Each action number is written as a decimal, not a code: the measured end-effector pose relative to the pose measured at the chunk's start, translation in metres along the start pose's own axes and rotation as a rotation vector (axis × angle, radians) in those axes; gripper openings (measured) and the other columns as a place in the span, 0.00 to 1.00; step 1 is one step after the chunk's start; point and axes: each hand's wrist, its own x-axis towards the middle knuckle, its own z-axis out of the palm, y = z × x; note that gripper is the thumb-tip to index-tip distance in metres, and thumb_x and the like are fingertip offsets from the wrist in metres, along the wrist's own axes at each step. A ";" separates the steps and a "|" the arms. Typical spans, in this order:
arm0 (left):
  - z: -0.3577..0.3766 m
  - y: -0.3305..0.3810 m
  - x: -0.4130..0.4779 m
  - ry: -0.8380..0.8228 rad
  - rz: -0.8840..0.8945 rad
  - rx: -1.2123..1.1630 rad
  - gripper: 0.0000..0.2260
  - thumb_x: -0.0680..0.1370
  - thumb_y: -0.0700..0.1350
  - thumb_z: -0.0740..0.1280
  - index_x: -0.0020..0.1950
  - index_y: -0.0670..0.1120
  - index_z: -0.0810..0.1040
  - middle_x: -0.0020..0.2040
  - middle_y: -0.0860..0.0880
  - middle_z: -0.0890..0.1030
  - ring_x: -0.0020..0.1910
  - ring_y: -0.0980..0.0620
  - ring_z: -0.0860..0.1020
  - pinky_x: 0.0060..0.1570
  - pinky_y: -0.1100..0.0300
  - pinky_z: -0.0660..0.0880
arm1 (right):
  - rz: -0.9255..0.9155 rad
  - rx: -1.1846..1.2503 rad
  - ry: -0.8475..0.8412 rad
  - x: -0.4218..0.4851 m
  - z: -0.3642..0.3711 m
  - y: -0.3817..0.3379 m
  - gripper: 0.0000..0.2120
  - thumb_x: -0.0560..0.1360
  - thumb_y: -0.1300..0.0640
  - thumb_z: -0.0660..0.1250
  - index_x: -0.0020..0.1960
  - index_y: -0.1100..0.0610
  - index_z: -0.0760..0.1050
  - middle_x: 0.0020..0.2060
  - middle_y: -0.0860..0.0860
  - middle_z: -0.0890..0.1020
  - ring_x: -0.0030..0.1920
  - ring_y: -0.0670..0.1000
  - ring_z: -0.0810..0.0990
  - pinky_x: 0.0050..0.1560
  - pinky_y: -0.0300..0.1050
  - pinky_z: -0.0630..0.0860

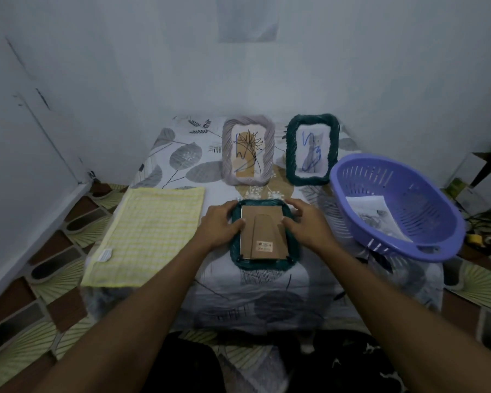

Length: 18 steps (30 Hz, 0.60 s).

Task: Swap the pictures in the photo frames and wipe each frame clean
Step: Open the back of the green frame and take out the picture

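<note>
I have bare table (165,154) at the far-left corner, beyond the yellow cloth (148,236), and along the front edge below the face-down frame (262,263). The lilac frame (248,150) and green frame (312,150) wall the far edge, with a narrow gap between them. The purple basket (417,202) crowds the right edge.

Towel (148,236) left on the counter (182,154), face-down frame (262,236) centre, left upright frame (249,150) and right upright frame (312,150) behind, basket (380,177) holding papers (372,214) right
</note>
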 end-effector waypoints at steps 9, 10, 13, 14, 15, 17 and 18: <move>0.013 -0.014 -0.042 -0.023 0.058 0.039 0.31 0.74 0.52 0.71 0.72 0.42 0.66 0.68 0.42 0.72 0.66 0.45 0.69 0.64 0.54 0.67 | -0.057 -0.082 -0.067 -0.049 -0.003 0.005 0.26 0.73 0.54 0.72 0.69 0.55 0.71 0.65 0.54 0.76 0.62 0.55 0.76 0.56 0.44 0.71; 0.015 -0.014 -0.046 -0.021 0.066 0.042 0.31 0.74 0.52 0.71 0.73 0.42 0.66 0.69 0.42 0.71 0.67 0.45 0.68 0.64 0.55 0.66 | -0.070 -0.090 -0.080 -0.053 -0.003 0.006 0.28 0.72 0.54 0.73 0.70 0.55 0.71 0.66 0.54 0.76 0.63 0.55 0.75 0.57 0.44 0.70; 0.016 -0.014 -0.054 -0.041 0.056 0.060 0.34 0.71 0.57 0.68 0.73 0.43 0.66 0.68 0.42 0.71 0.67 0.44 0.67 0.64 0.54 0.65 | -0.127 -0.125 -0.120 -0.061 -0.003 0.011 0.29 0.71 0.54 0.74 0.70 0.55 0.71 0.69 0.55 0.73 0.68 0.55 0.71 0.63 0.44 0.68; 0.015 -0.013 -0.055 -0.044 0.055 0.063 0.35 0.70 0.58 0.65 0.73 0.43 0.66 0.68 0.41 0.71 0.67 0.44 0.67 0.64 0.54 0.65 | -0.135 -0.127 -0.127 -0.063 -0.002 0.013 0.29 0.72 0.54 0.74 0.70 0.55 0.71 0.70 0.55 0.71 0.70 0.55 0.69 0.65 0.44 0.66; 0.015 -0.012 -0.056 -0.045 0.052 0.066 0.35 0.70 0.59 0.64 0.73 0.43 0.66 0.68 0.41 0.72 0.67 0.44 0.67 0.64 0.53 0.65 | -0.133 -0.124 -0.129 -0.064 -0.002 0.015 0.28 0.72 0.54 0.74 0.70 0.55 0.71 0.71 0.56 0.70 0.71 0.56 0.67 0.67 0.46 0.65; 0.016 -0.011 -0.057 -0.042 0.047 0.075 0.34 0.70 0.58 0.62 0.72 0.43 0.66 0.67 0.41 0.72 0.66 0.43 0.67 0.64 0.53 0.66 | -0.127 -0.113 -0.117 -0.065 0.000 0.018 0.27 0.72 0.54 0.73 0.69 0.53 0.72 0.71 0.55 0.70 0.71 0.56 0.67 0.69 0.49 0.67; 0.016 -0.010 -0.058 -0.038 0.044 0.083 0.33 0.70 0.57 0.61 0.72 0.42 0.66 0.67 0.40 0.72 0.66 0.43 0.67 0.63 0.53 0.66 | -0.130 -0.109 -0.113 -0.065 0.002 0.019 0.26 0.72 0.54 0.73 0.69 0.53 0.72 0.70 0.54 0.71 0.70 0.56 0.68 0.69 0.52 0.68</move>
